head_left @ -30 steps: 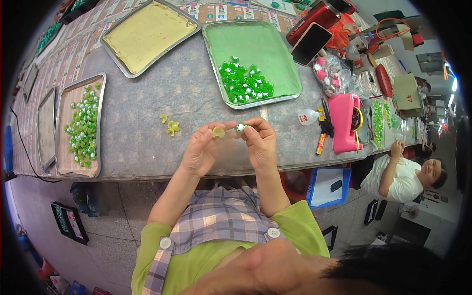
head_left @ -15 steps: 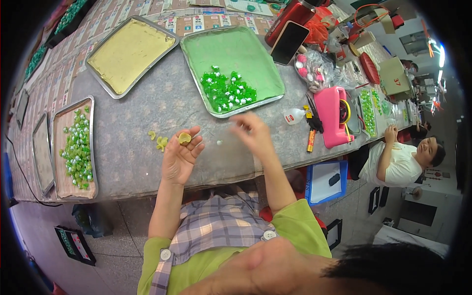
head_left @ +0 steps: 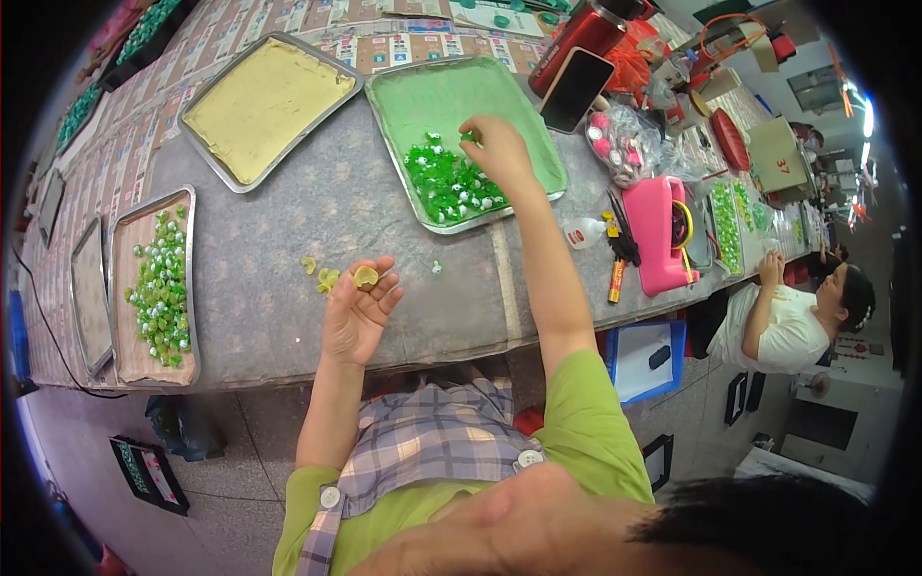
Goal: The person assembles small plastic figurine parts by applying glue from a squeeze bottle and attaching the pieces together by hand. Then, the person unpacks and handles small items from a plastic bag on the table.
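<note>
My left hand [head_left: 355,312], palm up above the table, holds a small translucent yellow cup-shaped piece [head_left: 366,276] between thumb and fingers. Beside its fingertips lie several more yellow pieces [head_left: 327,279] on the grey table cover. My right hand [head_left: 501,158] reaches over the green-lined metal tray [head_left: 423,96], its thumb and fingers pinched on a small green piece [head_left: 469,137], mostly hidden by the fingertips. Below it in the tray is a heap of green pieces with white balls [head_left: 447,182]. A single small green-and-white piece [head_left: 437,267] lies between my hands.
A tray lined in yellow [head_left: 259,106] stands at the back left. Another tray [head_left: 194,288] at the left holds green-and-white pieces. To the right are a white bottle [head_left: 582,232], a pink tape dispenser [head_left: 648,235], a phone [head_left: 576,88] and a red flask [head_left: 591,43]. A seated person [head_left: 792,317] works further right.
My right hand has moved forward from the tray's near edge into the green tray and closed its fingertips at the heap. My left hand still holds the yellow cup-shaped piece.
</note>
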A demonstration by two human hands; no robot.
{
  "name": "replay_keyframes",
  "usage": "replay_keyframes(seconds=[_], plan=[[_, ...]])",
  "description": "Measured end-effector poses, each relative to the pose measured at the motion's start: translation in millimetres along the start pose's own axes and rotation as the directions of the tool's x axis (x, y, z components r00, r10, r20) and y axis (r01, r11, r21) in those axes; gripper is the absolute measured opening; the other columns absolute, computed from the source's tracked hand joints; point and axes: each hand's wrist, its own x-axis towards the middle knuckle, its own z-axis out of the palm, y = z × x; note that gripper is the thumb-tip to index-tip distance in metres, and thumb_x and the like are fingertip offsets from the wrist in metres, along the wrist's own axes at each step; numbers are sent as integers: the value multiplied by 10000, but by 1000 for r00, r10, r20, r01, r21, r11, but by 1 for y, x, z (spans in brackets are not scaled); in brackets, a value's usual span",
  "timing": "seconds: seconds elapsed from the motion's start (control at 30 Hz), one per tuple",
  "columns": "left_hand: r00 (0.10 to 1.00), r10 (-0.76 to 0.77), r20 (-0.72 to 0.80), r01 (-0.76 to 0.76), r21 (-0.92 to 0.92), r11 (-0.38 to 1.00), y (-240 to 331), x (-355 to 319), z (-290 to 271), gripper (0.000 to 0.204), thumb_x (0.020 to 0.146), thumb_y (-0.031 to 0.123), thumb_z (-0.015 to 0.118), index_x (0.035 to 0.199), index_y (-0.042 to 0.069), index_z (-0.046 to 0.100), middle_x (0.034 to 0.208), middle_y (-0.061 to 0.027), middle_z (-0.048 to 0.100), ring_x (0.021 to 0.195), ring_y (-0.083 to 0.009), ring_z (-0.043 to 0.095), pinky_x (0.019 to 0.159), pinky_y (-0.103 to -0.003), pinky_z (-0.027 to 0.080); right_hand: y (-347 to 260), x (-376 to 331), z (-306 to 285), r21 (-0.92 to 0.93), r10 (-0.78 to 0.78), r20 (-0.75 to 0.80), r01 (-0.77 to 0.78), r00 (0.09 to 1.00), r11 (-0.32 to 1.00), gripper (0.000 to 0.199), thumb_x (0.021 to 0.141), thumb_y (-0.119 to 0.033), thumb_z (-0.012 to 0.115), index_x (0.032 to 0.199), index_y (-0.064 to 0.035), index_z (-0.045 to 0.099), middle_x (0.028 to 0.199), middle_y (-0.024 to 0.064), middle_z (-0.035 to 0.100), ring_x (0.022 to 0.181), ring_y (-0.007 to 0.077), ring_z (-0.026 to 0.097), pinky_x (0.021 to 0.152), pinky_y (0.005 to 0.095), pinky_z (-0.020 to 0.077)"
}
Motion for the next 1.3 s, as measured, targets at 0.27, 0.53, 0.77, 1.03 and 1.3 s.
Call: replay_keyframes(seconds=[0.27,0.53,0.77,1.03,1.3], plan=[[999,-33,31,33,13,999,-4,6,15,314,805,254,521,1011,20,484,1104,-185,476,931,-231,537,807,-355,455,-96,-88,-49,545,-72,90,11,993,838,397,646,-59,634,1019,-62,498,737,46,535,697,158,539,648,265,432],[990,-97,104,93,36,995,-12,9,29,315,792,245,538,1001,13,494,1155,-210,437,978,-246,519,817,-361,449,-102,-111,-54,558,-40,198,-79,979,826,467,651,-53,632,1077,-66,440,716,46,518,673,155,535,625,266,435],[995,-85,49,83,26,996,-8,5,14,324,790,254,541,999,12,493,1162,-212,428,969,-248,521,810,-358,453,-70,-124,-31,125,-123,133,106,983,986,344,650,-122,649,961,-49,520,745,60,546,720,212,527,642,316,423],[999,-6,38,4,50,999,0,4,6,320,797,280,527,1030,61,511,1174,-169,433,962,-230,519,803,-340,452,-37,-96,-31,295,58,15,-60,998,953,228,694,-134,605,910,-73,569,715,80,555,667,228,536,611,334,425],[1000,-16,26,16,32,999,-4,0,7,354,784,286,549,1012,24,481,1134,-178,456,944,-230,525,804,-342,455,27,-17,-2,-253,135,-48,-143,990,957,208,670,-162,624,836,-43,588,688,103,567,615,212,539,564,299,423]])
